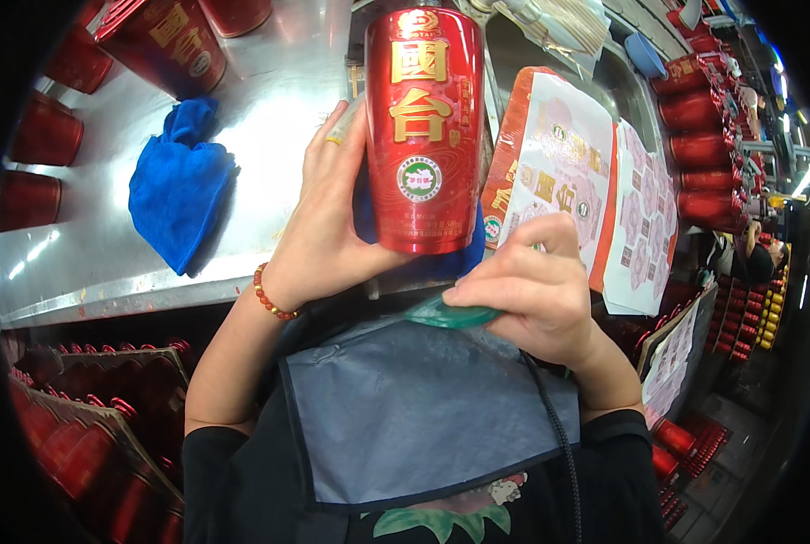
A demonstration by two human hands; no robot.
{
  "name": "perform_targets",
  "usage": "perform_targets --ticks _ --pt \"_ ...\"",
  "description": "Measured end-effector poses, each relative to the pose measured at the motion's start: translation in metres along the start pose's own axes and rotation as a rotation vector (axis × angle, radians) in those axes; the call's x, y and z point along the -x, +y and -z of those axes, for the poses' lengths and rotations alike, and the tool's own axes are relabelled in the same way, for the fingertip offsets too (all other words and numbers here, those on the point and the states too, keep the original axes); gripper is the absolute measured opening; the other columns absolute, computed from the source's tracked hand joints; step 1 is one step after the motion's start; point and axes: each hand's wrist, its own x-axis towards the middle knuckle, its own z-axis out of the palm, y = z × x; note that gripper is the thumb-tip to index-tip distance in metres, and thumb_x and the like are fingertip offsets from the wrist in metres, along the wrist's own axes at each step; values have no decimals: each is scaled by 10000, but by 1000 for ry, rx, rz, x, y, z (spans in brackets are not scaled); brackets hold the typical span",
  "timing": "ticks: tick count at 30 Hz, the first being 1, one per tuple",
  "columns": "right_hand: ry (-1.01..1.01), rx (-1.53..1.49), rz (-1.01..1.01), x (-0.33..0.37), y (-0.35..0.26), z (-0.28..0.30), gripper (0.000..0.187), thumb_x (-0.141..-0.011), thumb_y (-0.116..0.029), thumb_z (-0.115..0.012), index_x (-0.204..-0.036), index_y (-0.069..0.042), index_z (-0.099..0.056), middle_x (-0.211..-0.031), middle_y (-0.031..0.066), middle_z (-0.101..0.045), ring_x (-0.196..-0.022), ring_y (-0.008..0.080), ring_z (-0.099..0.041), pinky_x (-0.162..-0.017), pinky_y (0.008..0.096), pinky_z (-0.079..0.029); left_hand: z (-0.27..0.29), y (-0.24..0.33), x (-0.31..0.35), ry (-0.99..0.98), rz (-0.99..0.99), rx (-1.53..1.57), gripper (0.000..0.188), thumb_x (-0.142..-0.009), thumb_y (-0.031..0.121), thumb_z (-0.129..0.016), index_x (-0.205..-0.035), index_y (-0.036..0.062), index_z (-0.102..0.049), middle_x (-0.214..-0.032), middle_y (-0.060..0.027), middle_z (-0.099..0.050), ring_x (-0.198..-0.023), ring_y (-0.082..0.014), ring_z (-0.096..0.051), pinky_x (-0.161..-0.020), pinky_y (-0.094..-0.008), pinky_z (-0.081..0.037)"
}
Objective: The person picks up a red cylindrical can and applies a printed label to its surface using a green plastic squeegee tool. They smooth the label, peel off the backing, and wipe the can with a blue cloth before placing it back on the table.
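- Beside the metal bench's (87, 249) right edge, your left hand (328, 218) grips the red bottle (423, 213) — fingers around its left side.
- Your right hand (545, 295) pinches a green piece (450, 315), near the bottle's lower end.
- Toward the bench's near edge lies a blue cloth (178, 199).
- Right of the bottle: printed sheets (559, 150).

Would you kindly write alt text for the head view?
The left hand holds a glossy red bottle while the right hand pinches a flat green tool. A blue cloth lies on the metal table at left; printed sheets lie at right.
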Motion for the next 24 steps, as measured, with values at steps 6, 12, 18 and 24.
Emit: perform_targets --ticks 6,12,18,24 --pt "243 21 -139 -16 21 11 290 -725 -118 -873 -1006 -148 -810 -885 -39 -732 -873 182 -575 -829 310 -397 1 9 -2 -1 83 14 1233 -672 365 -934 -1616 3 -228 -1569 -254 -379 -1502 -452 -280 -1247 -526 -216" --pt "60 30 -15 -1 9 10 240 -725 -151 -870 -956 -132 -806 -871 -15 -724 -866 194 -546 -835 335 -389 1 4 1 11 20 -58 1249 -681 366 -934 -1621 -9 -203 -1564 -254 -378 -1463 -432 -325 -1224 -516 -245" --pt "239 141 -14 -20 23 23 284 -721 -82 -845 -999 -95 -786 -924 27 -711 -889 215 -573 -808 345 -444 -3 19 -5 122 6 -79 1332 -665 348 -952 -1632 -30 -119 -1526 -252 -409 -1346 -422 -417 -1149 -491 -332" --pt "190 223 106 -26 9 8 371 -650 -76 -820 -1019 -97 -798 -949 26 -689 -864 242 -612 -768 360 -478 -7 28 -9 147 -1 -21 1372 -643 268 -967 -1636 -33 -69 -1446 -244 -484 -1172 -396 -506 -1058 -483 -436"
